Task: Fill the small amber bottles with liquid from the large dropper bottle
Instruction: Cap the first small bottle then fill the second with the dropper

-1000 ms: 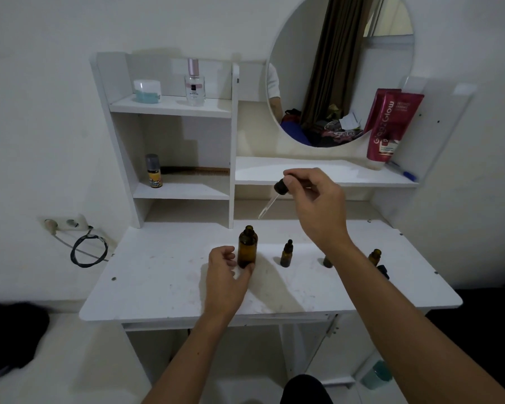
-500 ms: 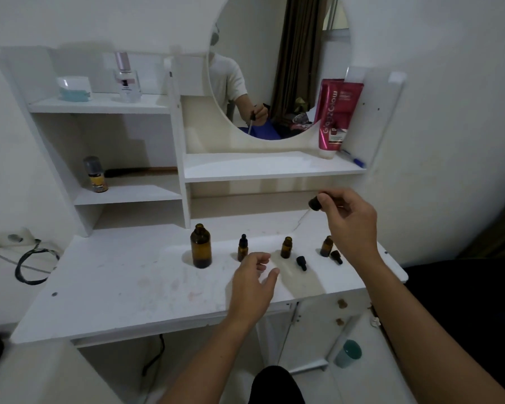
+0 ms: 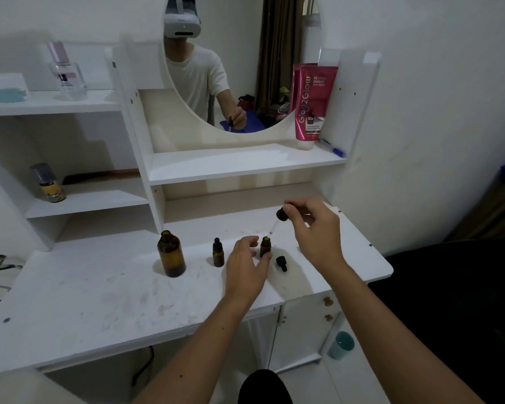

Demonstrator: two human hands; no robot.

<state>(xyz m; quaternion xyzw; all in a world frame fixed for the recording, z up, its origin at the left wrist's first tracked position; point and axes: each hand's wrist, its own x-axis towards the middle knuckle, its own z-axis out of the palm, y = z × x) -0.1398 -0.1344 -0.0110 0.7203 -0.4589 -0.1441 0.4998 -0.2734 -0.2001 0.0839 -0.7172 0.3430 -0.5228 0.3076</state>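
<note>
The right hand (image 3: 315,228) pinches the dropper (image 3: 278,220) by its black bulb, glass tip angled down and sitting just above the mouth of an open small amber bottle (image 3: 265,246). The left hand (image 3: 245,266) is beside that bottle with its fingers (image 3: 252,240) loosely spread; looks like the thumb side is touching it, but honestly it's hard to tell whether it has an actual grip yet. The large dropper bottle (image 3: 171,253) stands uncapped, off to the left on the table (image 3: 99,301), with a capped small bottle (image 3: 218,253) between it and the hands. A loose black cap (image 3: 281,263) lies just right of the open bottle.

What could go wrong: that mouth is tiny and the pipette comes in tilted, so squeezing now probably dribbles down the outside. If the left hand isn't steadying it, a nudge from the tip could tip the light bottle over. The loose cap could also get knocked off the nearby table edge by the right wrist.
</note>
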